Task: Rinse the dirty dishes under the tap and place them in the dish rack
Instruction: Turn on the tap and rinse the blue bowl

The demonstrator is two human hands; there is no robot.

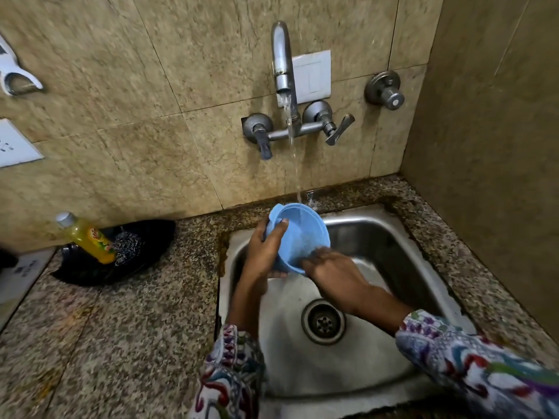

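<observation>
A light blue plastic bowl (302, 234) is held tilted over the steel sink (378, 234), its opening turned toward me. My left hand (266, 249) grips its left rim, thumb inside. My right hand (332, 273) has its fingers on the bowl's lower inner edge. Water runs from the wall tap (282, 62) and lands on the bowl's far rim. No dish rack is in view.
A black tray (145, 237) on the granite counter (121, 343) to the left holds a yellow dish soap bottle (87, 237) and a steel scrubber (128, 244). The sink drain (323, 322) is bare. A tiled wall corner closes the right side.
</observation>
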